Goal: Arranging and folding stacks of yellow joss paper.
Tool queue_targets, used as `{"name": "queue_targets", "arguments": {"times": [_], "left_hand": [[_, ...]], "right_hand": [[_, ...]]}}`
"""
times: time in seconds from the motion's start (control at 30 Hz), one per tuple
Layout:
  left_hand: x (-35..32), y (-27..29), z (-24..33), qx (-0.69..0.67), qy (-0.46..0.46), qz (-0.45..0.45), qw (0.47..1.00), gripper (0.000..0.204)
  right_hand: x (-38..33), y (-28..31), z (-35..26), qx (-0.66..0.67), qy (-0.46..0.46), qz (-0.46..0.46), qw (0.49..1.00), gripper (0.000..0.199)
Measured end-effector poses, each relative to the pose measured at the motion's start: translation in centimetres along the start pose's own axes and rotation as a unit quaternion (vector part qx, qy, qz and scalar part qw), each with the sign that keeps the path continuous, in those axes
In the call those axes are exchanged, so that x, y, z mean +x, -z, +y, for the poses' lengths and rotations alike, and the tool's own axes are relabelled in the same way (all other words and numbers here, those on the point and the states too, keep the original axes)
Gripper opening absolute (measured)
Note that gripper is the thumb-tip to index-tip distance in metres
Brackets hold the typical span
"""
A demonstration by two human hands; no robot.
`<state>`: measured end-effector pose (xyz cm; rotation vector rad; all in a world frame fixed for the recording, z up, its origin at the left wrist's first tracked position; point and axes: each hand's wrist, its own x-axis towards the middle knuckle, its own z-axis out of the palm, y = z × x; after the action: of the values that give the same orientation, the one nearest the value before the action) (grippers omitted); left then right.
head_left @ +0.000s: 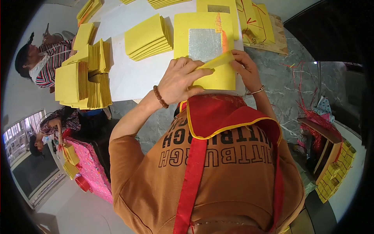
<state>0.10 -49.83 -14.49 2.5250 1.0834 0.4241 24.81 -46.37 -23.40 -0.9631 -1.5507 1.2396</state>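
Observation:
A yellow paper sheet with a silver square and orange-red marking lies at the table's near edge, in front of me. Part of it is lifted into a narrow folded flap between my hands. My left hand, a brown bead bracelet on its wrist, is bent over the sheet's left side, index finger against the flap and thumb lower down. At the flap's right end, my right hand pinches the paper between thumb and fingers. Whether the flap belongs to the top sheet or one beneath, I cannot tell.
On the white table, a fanned stack of folded yellow papers lies left of the sheet. More yellow stacks crowd the left edge. Tied yellow bundles stand at the far right. Co-workers sit at left, one in a striped shirt.

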Motion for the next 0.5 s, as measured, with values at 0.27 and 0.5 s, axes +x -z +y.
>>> {"name": "queue_targets", "arguments": {"times": [0.27,0.5], "left_hand": [[-0.18,-0.5,-0.31,0.058,-0.031,0.0,0.998,0.054],[0.18,-0.07,0.02,0.083,-0.064,0.003,0.994,0.053]], "right_hand": [[-0.05,0.07,0.06,-0.008,0.0,0.001,1.0,0.016],[-0.13,0.06,0.26,0.002,0.001,0.007,1.0,0.016]]}}
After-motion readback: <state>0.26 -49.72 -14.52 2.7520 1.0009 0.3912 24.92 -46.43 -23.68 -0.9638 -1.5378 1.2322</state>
